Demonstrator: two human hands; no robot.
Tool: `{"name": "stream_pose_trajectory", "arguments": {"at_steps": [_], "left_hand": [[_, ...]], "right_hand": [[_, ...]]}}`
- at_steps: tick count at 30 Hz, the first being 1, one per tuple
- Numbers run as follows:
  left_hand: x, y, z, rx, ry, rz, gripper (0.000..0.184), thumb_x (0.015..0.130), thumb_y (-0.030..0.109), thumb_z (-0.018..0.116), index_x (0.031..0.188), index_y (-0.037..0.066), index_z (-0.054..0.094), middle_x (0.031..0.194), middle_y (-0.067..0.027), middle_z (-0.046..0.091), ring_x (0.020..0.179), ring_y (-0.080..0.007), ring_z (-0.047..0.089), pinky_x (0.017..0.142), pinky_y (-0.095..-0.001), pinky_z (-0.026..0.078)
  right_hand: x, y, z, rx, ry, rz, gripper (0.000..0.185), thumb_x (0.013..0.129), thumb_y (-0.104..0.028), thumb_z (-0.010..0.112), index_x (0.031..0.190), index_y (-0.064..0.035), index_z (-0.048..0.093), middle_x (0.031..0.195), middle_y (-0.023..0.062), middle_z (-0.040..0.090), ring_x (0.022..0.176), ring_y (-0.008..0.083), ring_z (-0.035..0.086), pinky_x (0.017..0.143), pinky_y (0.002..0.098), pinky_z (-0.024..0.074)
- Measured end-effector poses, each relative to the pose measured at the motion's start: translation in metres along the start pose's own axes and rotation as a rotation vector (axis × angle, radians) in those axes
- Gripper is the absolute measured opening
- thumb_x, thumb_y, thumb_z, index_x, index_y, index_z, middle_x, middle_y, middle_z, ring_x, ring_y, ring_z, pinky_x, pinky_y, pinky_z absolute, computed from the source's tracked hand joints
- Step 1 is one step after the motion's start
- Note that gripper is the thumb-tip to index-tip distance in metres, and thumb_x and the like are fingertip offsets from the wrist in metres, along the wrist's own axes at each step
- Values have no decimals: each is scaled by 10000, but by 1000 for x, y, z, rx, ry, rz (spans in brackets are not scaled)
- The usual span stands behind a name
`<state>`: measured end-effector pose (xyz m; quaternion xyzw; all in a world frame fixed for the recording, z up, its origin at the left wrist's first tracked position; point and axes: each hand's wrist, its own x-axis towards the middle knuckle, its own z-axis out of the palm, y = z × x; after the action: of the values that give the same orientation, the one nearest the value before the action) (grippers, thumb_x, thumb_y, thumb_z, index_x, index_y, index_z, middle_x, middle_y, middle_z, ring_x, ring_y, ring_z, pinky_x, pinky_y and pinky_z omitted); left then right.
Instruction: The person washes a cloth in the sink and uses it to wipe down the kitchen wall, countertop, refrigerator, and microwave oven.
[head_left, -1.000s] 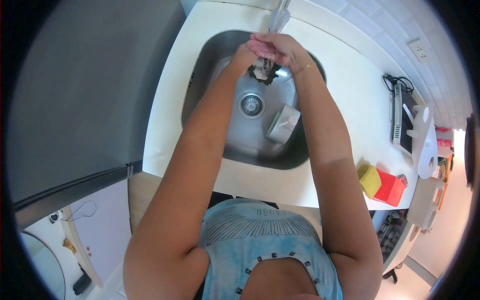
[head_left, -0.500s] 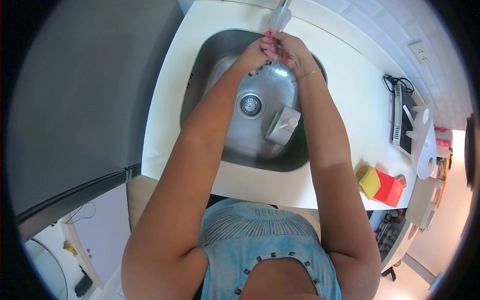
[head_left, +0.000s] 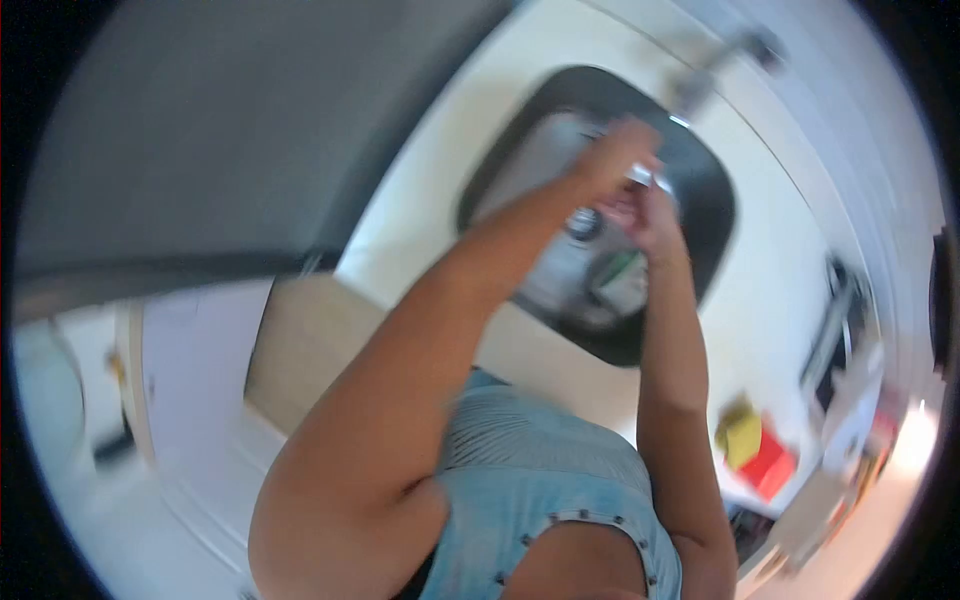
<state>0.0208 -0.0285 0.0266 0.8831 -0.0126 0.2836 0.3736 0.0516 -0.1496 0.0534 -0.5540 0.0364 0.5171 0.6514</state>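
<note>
Both hands are over the metal sink (head_left: 715, 190), close together and smeared by motion. My left hand (head_left: 622, 152) is just above my right hand (head_left: 648, 218), which is turned partly palm up. A bright whitish patch shows between them; whether it is water or an object I cannot tell. The faucet (head_left: 705, 85) stands beyond my hands, its spout over the sink's edge. Below my hands in the basin lies a white-and-green soap dispenser holder (head_left: 625, 282). The drain (head_left: 583, 224) is partly visible to the left of my right hand.
White counter (head_left: 420, 215) surrounds the sink. At the right are a yellow thing, perhaps a sponge (head_left: 740, 435), and a red container (head_left: 768, 465). A dark appliance (head_left: 832, 335) is farther right. A large grey surface (head_left: 220, 130) stands at the left.
The view has swung and blurred, so the sink appears tilted and farther right. My hands have moved from under the spout back towards the middle of the basin.
</note>
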Motion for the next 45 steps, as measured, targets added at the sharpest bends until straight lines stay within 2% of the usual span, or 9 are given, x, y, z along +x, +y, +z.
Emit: {"name": "stream_pose_trajectory", "arguments": {"at_steps": [2, 4, 11, 13, 25, 31, 34, 37, 45], "left_hand": [[-16, 9, 13, 82, 44, 239, 202, 720, 136, 562, 900, 45, 575, 921, -147, 564, 858, -314, 537, 752, -429, 433], [-15, 55, -8, 117, -333, -313, 290, 730, 156, 577, 993, 36, 563, 944, -155, 563, 979, -299, 503, 835, -394, 419], [-62, 62, 9, -198, 488, -622, 357, 844, 226, 555, 1042, -63, 483, 1039, -229, 543, 968, -295, 524, 866, -416, 418], [-59, 29, 39, -541, 606, -1093, 421, 875, 285, 537, 1052, -89, 458, 997, -235, 547, 876, -324, 569, 777, -433, 445], [-61, 80, -22, 234, -13, 22, 312, 814, 269, 580, 800, -39, 532, 830, -202, 578, 815, -373, 571, 693, -422, 453], [-75, 89, 27, 66, 536, -25, 240, 826, 198, 559, 885, -30, 515, 873, -157, 524, 831, -300, 536, 699, -399, 451], [-59, 110, 14, -282, 756, -322, 251, 891, 241, 501, 871, -9, 521, 794, -110, 517, 761, -252, 534, 648, -393, 450], [-32, 91, 15, -1000, 661, -731, 268, 938, 264, 439, 869, 20, 526, 758, -61, 506, 723, -223, 525, 646, -396, 439], [-12, 54, 27, -1637, -165, -897, 265, 895, 294, 449, 860, 56, 560, 745, -37, 539, 682, -182, 522, 577, -354, 424]], "right_hand": [[25, 29, -25, -7, -312, -597, 388, 883, -345, 499, 1105, -26, 511, 1064, 117, 573, 988, 230, 576, 885, 347, 468], [65, 27, -52, 110, -377, -384, 363, 916, -343, 448, 1098, -35, 516, 1138, 134, 553, 1077, 287, 521, 937, 441, 419], [37, 22, -10, 398, -6, -196, 413, 923, -471, 378, 828, -95, 519, 934, 96, 572, 958, 261, 544, 906, 456, 411], [38, 26, -12, 496, -863, -299, 434, 926, -490, 360, 703, -128, 446, 825, 72, 559, 869, 231, 538, 817, 421, 422], [-22, 25, -23, 212, -319, -148, 517, 923, -342, 475, 1317, -32, 350, 1269, 138, 445, 1133, 267, 483, 974, 421, 410], [-22, 33, -10, -220, -174, -755, 388, 908, -379, 502, 1065, -24, 489, 1005, 108, 550, 911, 207, 567, 781, 295, 492], [-1, 2, -21, 184, -324, -378, 296, 908, -323, 521, 802, -51, 473, 735, 35, 492, 663, 134, 500, 619, 270, 469], [-65, -21, 57, 144, 307, -616, 340, 911, -260, 518, 655, -83, 379, 579, -8, 352, 527, 107, 379, 521, 272, 426], [-58, -2, 25, -625, 274, -1234, 389, 903, -318, 519, 651, -27, 463, 579, 75, 489, 513, 191, 489, 524, 334, 438]]}}
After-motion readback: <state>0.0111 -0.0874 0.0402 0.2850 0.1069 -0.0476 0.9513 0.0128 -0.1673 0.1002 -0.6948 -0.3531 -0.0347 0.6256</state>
